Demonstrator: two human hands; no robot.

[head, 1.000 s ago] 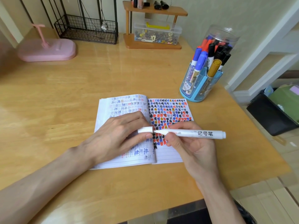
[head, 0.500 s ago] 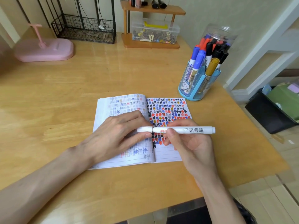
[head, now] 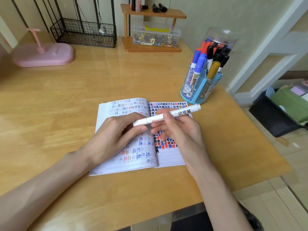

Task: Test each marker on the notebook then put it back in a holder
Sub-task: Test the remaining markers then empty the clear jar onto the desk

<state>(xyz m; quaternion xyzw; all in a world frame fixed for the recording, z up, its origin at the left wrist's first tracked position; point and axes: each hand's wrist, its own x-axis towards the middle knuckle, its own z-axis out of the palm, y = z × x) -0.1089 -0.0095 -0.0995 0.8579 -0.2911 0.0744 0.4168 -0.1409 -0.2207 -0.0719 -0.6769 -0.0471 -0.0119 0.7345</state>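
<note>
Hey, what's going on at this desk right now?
A person is testing markers on an open notebook. The right hand holds a capped white marker, tilted above the scribble-filled pages. The left hand rests on the notebook with its thumb and forefinger at the cap; whether it grips it is unclear. The blue holder of markers stands beyond the notebook.

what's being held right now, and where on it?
White marker, capped. Right hand pinches it mid-barrel, just past the cap seam. Left hand sits at the cap end; whether it grips the cap cannot be told.
</note>
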